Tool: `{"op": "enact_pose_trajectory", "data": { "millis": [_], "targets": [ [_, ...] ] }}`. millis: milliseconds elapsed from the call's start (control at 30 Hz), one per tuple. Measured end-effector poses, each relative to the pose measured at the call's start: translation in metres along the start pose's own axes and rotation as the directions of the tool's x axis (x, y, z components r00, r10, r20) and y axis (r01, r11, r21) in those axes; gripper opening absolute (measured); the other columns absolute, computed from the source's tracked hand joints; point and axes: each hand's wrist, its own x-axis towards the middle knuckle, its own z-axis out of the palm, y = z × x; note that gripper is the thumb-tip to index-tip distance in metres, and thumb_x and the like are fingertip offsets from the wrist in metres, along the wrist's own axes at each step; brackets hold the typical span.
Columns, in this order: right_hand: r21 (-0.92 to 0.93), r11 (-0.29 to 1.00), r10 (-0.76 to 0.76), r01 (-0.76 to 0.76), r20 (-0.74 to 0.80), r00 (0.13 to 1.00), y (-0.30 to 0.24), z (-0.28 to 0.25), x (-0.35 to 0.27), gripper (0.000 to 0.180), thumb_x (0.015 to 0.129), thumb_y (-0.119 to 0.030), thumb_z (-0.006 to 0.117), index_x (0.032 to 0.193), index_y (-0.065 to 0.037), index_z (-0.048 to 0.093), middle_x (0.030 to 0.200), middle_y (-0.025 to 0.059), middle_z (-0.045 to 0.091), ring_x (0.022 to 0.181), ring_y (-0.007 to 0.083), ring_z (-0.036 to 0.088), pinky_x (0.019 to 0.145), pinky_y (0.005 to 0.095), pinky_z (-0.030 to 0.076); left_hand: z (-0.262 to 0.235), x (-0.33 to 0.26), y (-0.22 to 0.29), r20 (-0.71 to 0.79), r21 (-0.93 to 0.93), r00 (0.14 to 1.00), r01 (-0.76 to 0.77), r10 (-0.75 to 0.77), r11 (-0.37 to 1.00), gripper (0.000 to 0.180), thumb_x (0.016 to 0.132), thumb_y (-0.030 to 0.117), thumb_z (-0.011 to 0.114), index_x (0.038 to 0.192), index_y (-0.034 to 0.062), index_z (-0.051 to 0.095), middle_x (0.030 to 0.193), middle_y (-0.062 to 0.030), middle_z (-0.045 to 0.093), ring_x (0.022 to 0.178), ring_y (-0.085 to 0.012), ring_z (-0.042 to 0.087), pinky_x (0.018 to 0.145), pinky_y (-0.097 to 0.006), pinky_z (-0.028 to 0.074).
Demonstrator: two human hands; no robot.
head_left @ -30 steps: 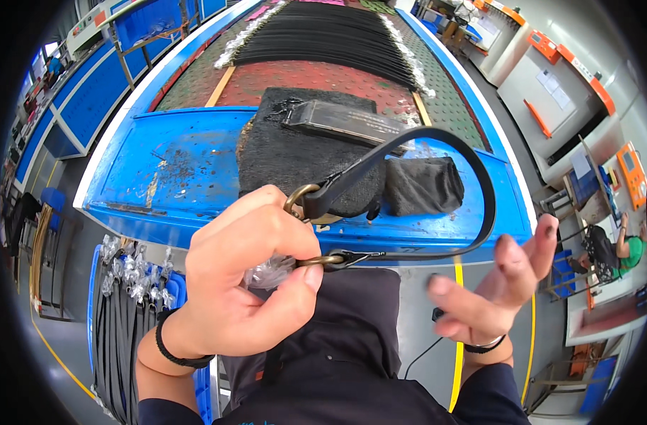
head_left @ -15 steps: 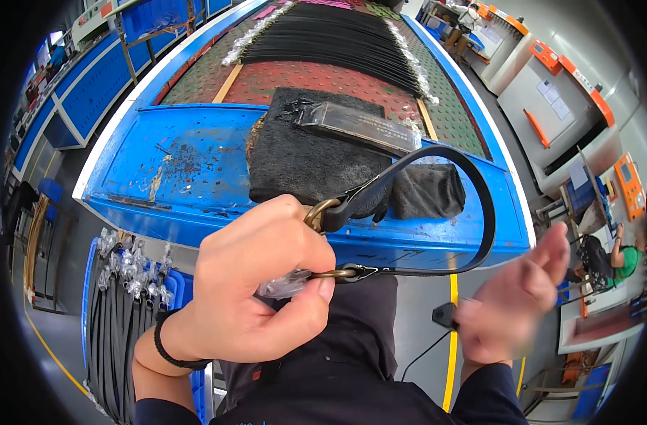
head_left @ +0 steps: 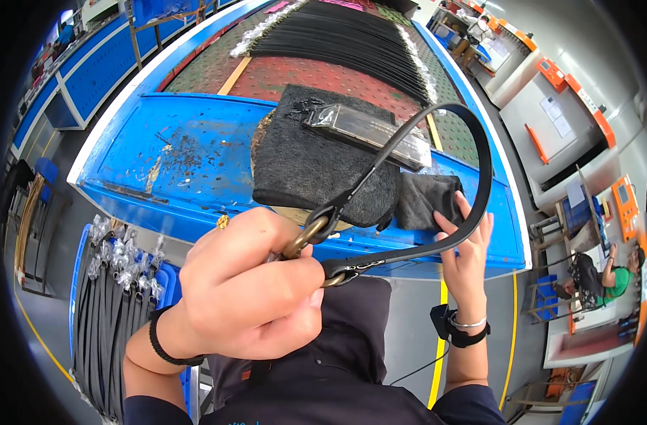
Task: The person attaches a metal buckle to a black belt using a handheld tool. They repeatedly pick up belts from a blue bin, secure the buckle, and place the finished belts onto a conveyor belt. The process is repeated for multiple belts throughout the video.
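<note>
My left hand (head_left: 249,283) is closed on the brass metal ends of a black strap (head_left: 481,163). The strap bows out to the right in a wide loop above the blue table edge. My right hand (head_left: 466,251) reaches behind the lower part of the loop, fingers stretched and apart, their tips at a folded dark grey cloth (head_left: 419,200). Part of that hand is covered by the strap. Left of this cloth lies a larger black cloth pad (head_left: 323,163), with a long clear-topped box (head_left: 373,134) across it.
Farther back on the blue-edged table (head_left: 189,152), a row of black straps (head_left: 338,42) with plastic-wrapped ends lies on a red and green studded surface. More straps (head_left: 118,319) hang in a blue bin at lower left. A person in green (head_left: 619,280) sits at the far right.
My right hand has moved from the open space at the right up to the grey cloth. The strap loop has risen and stands more upright, with my left hand still on its ends.
</note>
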Motion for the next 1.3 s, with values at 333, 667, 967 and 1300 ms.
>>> {"op": "enact_pose_trajectory", "data": {
  "millis": [333, 667, 967, 1300],
  "targets": [
    [0.465, 0.824, -0.194, 0.323, -0.305, 0.932, -0.051, -0.057, 0.007, 0.043, 0.086, -0.045, 0.041, 0.089, -0.01, 0.065, 0.09, 0.0085, 0.06, 0.093, 0.0269, 0.054, 0.097, 0.0494, 0.029, 0.014, 0.004, 0.0, 0.052, -0.028, 0.999, -0.015, 0.016, 1.0, 0.018, 0.049, 0.002, 0.059, 0.066, 0.0026, 0.056, 0.063, -0.0085, 0.048, 0.049, -0.0188, 0.047, 0.04, -0.026, 0.035],
    [0.442, 0.762, -0.462, 0.474, -0.142, 0.875, -0.067, -0.052, 0.025, 0.048, 0.084, -0.05, 0.038, 0.099, -0.014, 0.066, 0.087, 0.0005, 0.059, 0.09, 0.0219, 0.053, 0.1, 0.0472, 0.025, 0.01, 0.001, 0.003, 0.149, -0.119, 0.989, 0.013, 0.005, 0.993, 0.019, 0.057, 0.0, 0.057, 0.075, 0.005, 0.054, 0.066, -0.0092, 0.053, 0.052, -0.0183, 0.046, 0.046, -0.028, 0.035],
    [0.443, 0.765, -0.455, 0.468, -0.143, 0.879, -0.069, -0.052, 0.023, 0.049, 0.084, -0.05, 0.038, 0.098, -0.013, 0.067, 0.083, 0.0003, 0.058, 0.089, 0.0215, 0.053, 0.099, 0.0469, 0.027, 0.007, 0.0, 0.004, 0.128, -0.122, 0.992, 0.01, 0.006, 0.992, 0.019, 0.056, 0.0, 0.057, 0.074, 0.0051, 0.054, 0.065, -0.009, 0.053, 0.05, -0.0181, 0.045, 0.044, -0.028, 0.034],
    [0.423, 0.791, -0.427, 0.443, -0.137, 0.894, -0.067, -0.052, 0.023, 0.05, 0.084, -0.05, 0.039, 0.097, -0.011, 0.067, 0.082, 0.0005, 0.058, 0.087, 0.0217, 0.054, 0.098, 0.0469, 0.027, 0.007, 0.0, 0.002, 0.157, -0.117, 0.988, 0.007, 0.011, 0.993, 0.02, 0.055, 0.0, 0.056, 0.074, 0.0057, 0.054, 0.065, -0.0084, 0.054, 0.051, -0.018, 0.044, 0.046, -0.028, 0.033]
  ]
}}
